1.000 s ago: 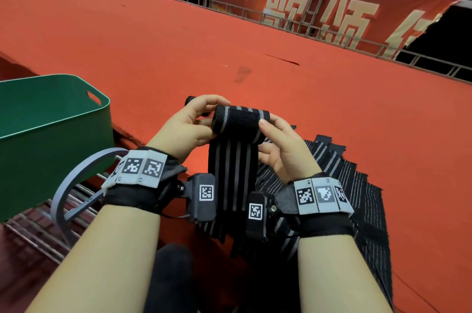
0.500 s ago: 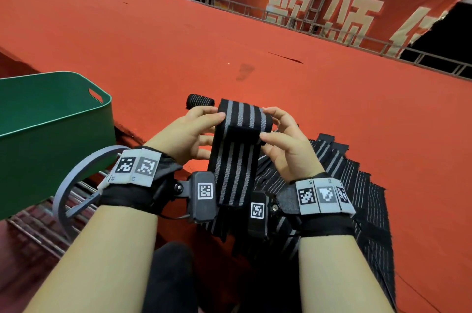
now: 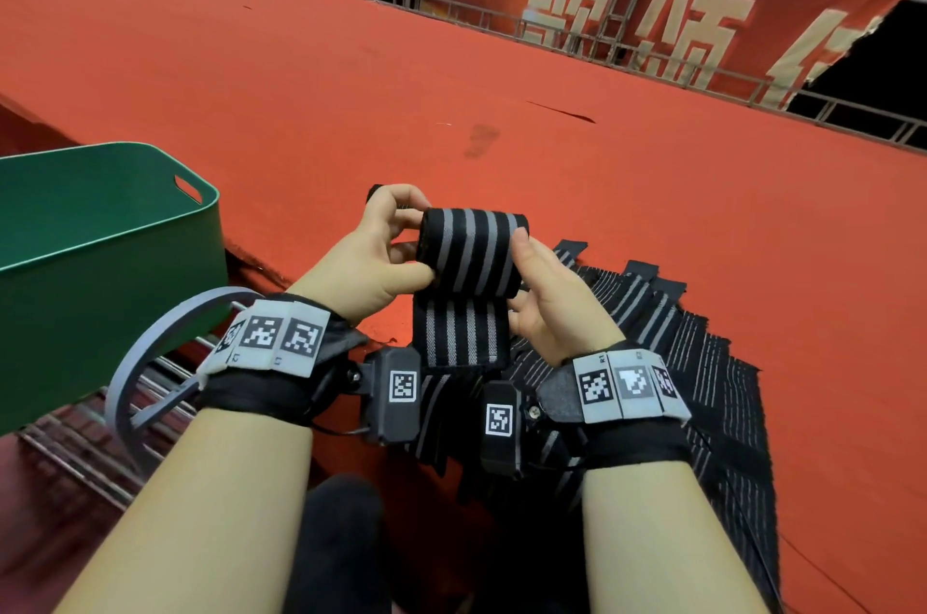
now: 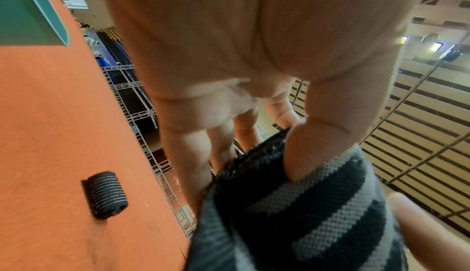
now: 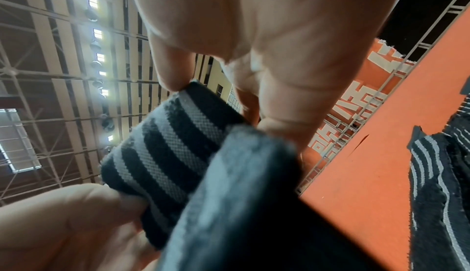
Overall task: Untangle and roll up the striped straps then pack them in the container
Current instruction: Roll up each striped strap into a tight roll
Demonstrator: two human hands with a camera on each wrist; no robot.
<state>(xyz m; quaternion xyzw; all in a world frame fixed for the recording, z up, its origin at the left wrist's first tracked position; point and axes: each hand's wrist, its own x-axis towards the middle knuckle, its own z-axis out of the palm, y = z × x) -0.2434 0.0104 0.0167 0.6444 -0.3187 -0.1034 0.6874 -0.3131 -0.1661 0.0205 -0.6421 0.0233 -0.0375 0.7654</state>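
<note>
A black strap with grey stripes (image 3: 471, 257) is partly wound into a thick roll held up between both hands. My left hand (image 3: 373, 257) pinches its left end, thumb on the near side (image 4: 302, 154) and fingers behind. My right hand (image 3: 544, 292) grips the right end, thumb (image 5: 167, 70) on the roll's edge (image 5: 172, 144). The unrolled tail (image 3: 459, 337) hangs down between my wrists. A heap of more striped straps (image 3: 692, 362) lies on the red surface to the right. A finished small roll (image 4: 106, 194) lies on the red surface beyond my left hand.
A green plastic container (image 3: 100, 262) with a handle slot stands at the left, its rim (image 4: 45, 12) near my left hand. The red carpeted surface (image 3: 501, 87) stretches far ahead to a metal railing (image 3: 577, 31) and a red banner. Its near edge drops off below my wrists.
The roll has been turned further, so it is thicker and the hanging tail shorter. Half a second ago the strap lay flatter over the roll; both hands stayed at its ends.
</note>
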